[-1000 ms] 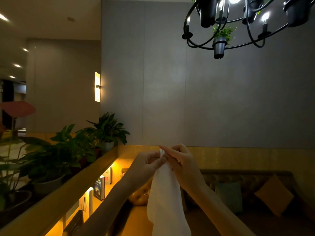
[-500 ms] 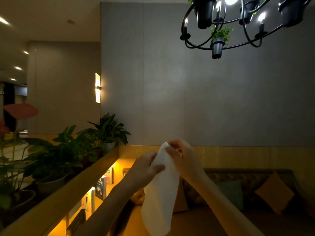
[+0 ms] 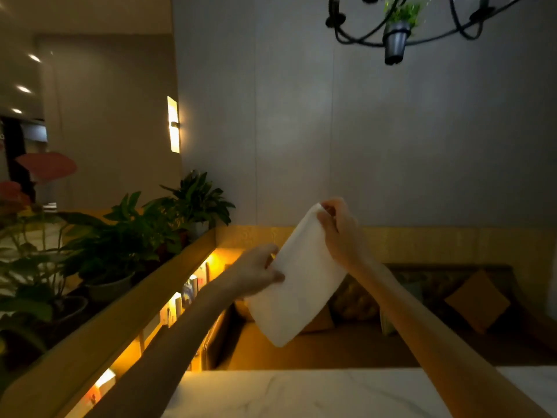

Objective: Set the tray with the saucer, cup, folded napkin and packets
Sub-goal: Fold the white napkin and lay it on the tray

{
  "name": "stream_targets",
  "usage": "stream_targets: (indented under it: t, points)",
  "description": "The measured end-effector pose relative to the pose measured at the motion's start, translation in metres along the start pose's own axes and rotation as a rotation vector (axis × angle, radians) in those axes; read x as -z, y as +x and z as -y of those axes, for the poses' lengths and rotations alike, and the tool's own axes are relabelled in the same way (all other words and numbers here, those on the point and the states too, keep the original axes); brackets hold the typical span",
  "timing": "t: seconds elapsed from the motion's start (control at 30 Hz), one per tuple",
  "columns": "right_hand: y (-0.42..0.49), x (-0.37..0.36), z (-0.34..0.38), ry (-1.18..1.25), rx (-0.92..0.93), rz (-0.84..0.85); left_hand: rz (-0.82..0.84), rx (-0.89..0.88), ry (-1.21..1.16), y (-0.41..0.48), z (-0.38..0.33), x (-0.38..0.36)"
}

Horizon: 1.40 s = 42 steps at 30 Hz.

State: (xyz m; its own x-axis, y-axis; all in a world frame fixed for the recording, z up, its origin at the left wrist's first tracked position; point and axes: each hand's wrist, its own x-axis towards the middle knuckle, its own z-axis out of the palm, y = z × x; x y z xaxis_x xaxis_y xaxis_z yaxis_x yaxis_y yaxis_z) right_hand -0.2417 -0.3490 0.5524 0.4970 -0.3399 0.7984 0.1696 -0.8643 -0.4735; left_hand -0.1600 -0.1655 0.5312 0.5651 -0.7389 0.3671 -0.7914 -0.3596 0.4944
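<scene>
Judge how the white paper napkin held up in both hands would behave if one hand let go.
The white paper napkin probably flops: it hangs curved below the right hand. It seems light, since fingertip pinches hold it. The left hand likely steadies it.

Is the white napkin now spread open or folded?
Cannot tell. The napkin hangs as a narrow band between left hand and right hand.

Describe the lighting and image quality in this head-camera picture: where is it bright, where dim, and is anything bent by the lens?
Head view: dim overall; warm glow comes from the lit shelf and wall lamp. The white napkin, held by the left hand and right hand, stands out brightest. Cushions sit in shadow. Wide-angle distortion tilts the wall edge; detail is soft.
</scene>
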Motion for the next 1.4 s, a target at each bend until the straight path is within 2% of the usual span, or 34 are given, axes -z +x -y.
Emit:
stream_targets:
  t: [0.27,0.5,0.63,0.8,0.97,1.03,1.17,1.23,1.3,1.4]
  points:
    - [-0.012,-0.003,-0.003,-0.007,0.002,0.022,0.045,0.026,-0.006,-0.005,0.009,0.002]
    - [-0.024,0.0,-0.019,0.038,-0.078,-0.019,0.241,0.069,-0.048,-0.016,0.033,0.011]
    - [-0.032,0.001,-0.029,0.11,-0.114,-0.023,0.168,0.107,-0.11,-0.018,0.047,0.019]
    - [-0.04,-0.005,-0.037,0.168,-0.125,-0.069,0.033,0.066,-0.158,-0.02,0.051,0.02]
    - [-0.042,-0.005,-0.044,0.201,-0.166,-0.138,0.24,0.067,-0.29,-0.028,0.068,0.017]
    - [-0.044,-0.001,-0.047,0.229,-0.193,-0.132,0.186,0.085,-0.418,-0.034,0.076,0.015]
    - [-0.058,0.002,-0.053,0.255,-0.231,-0.097,0.001,0.141,-0.824,-0.039,0.087,0.008]
    - [-0.067,-0.001,-0.056,0.236,-0.228,-0.074,-0.109,0.158,-0.937,-0.037,0.088,0.001]
    - [-0.075,-0.005,-0.059,0.186,-0.204,-0.068,-0.241,0.182,-0.9,-0.034,0.087,-0.009]
    - [-0.083,-0.011,-0.061,0.13,-0.157,-0.091,-0.437,0.211,-0.696,-0.03,0.081,-0.025]
